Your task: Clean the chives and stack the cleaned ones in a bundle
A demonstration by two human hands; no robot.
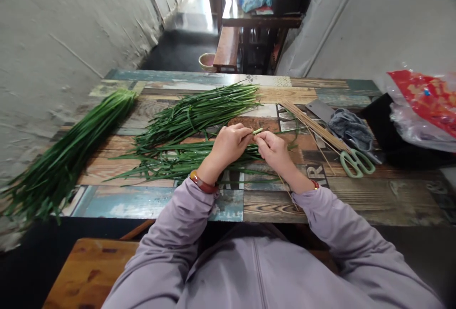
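Observation:
My left hand [231, 146] is closed in a pinch on a few garlic chives, whose pale stem ends [258, 131] poke out past the fingertips. Close beside it, my right hand [275, 151] pinches a thin bamboo skewer [284, 184] that slants down under the palm toward the table's front edge. The fingertips of both hands nearly meet at the stems. Beneath my hands lies a loose pile of garlic chives [171, 160]. Behind it rests a thicker bunch [199, 111], stem ends to the right. Where the skewer's tip sits is hidden by my fingers.
A large chive bunch [81, 145] lies at the left. Bamboo skewers [313, 126], green-handled scissors [356, 162], a flat metal blade [319, 109] and a grey cloth [351, 129] are at the right, near a red plastic bag [425, 102]. Walls flank the table [121, 202].

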